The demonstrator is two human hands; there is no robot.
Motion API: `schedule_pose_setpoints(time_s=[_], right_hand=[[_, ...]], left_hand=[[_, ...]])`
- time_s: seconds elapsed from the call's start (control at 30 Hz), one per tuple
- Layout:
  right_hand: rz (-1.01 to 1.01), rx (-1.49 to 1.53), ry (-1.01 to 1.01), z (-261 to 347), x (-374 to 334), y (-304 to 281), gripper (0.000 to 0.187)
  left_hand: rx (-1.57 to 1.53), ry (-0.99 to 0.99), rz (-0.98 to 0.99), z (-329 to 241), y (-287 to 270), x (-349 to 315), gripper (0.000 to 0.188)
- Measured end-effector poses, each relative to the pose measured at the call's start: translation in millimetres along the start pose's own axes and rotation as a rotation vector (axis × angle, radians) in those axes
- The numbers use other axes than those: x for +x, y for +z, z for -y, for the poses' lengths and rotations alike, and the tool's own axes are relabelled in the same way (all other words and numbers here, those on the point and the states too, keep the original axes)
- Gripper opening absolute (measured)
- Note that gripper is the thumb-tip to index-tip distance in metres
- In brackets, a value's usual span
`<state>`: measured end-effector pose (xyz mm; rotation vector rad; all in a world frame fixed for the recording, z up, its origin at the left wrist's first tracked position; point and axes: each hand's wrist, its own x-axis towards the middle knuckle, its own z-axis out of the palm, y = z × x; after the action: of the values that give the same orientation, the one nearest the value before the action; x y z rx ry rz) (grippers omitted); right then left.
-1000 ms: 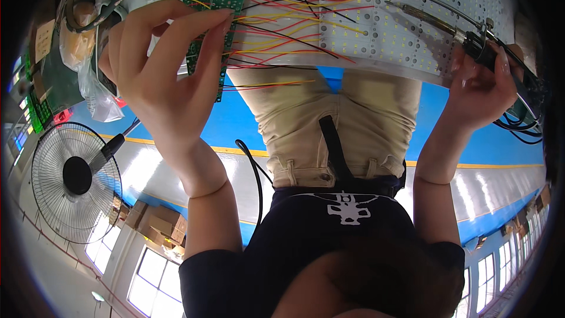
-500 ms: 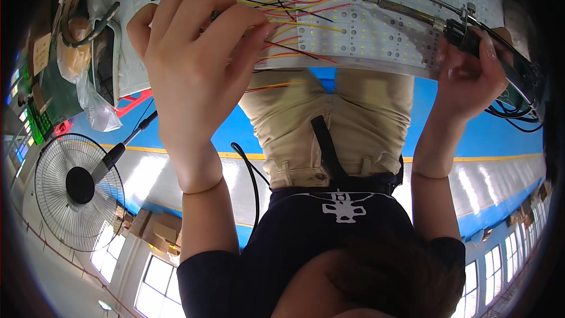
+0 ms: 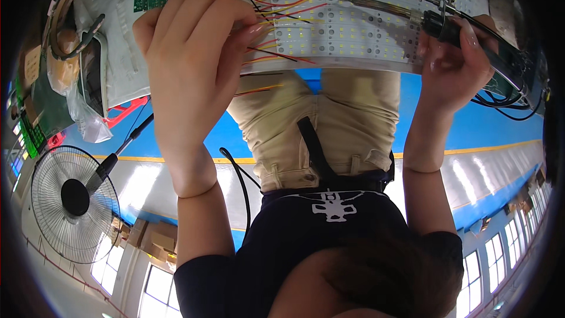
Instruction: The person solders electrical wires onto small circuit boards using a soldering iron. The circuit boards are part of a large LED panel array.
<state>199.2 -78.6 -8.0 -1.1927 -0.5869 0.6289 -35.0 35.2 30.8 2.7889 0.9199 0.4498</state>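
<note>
Left hand (image 3: pixel 191 73), fingers narrow (contents unclear), has reduced working distance to the black-handled metal soldering iron (image 3: pixel 415 16) the right hand (image 3: pixel 458 70) grips.

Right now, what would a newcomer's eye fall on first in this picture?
Probably the red, yellow and black wires spread across the top middle, over the white dotted boards, with the left hand at their left side. Next, the soldering iron held in the right hand at upper right, its tip pointing left toward the wires. The round fan at the lower left also stands out.
</note>
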Motion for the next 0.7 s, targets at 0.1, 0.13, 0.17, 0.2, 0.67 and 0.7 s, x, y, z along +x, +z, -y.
schedule_pose_setpoints(time_s=[0.1,0.13,0.17,0.2,0.67,0.7], right_hand=[[0.015,0.027,0.017,0.5,0.5,-1.1,0.015],[0.018,0.019,0.016,1.2,0.7,-0.4,0.015],[0.003,0.005,0.014,1.7,0.7,1.2,0.014],[-0.012,-0.009,0.012,2.1,0.7,2.6,0.014],[-0.033,-0.055,0.016,8.2,0.2,14.2,0.010],[-0.020,-0.052,0.015,8.3,0.3,13.5,0.010]], left_hand=[[-0.023,0.005,-0.041,-1.7,4.3,-2.8,0.012],[-0.030,0.002,-0.045,-2.5,8.0,-3.5,0.012],[-0.021,0.029,-0.109,-3.6,12.8,-3.9,0.013],[-0.011,0.054,-0.173,-4.9,16.5,-4.5,0.013],[-0.190,-0.026,-0.325,-13.4,33.2,-11.8,0.018],[-0.203,-0.021,-0.327,-13.3,34.2,-11.4,0.018]])
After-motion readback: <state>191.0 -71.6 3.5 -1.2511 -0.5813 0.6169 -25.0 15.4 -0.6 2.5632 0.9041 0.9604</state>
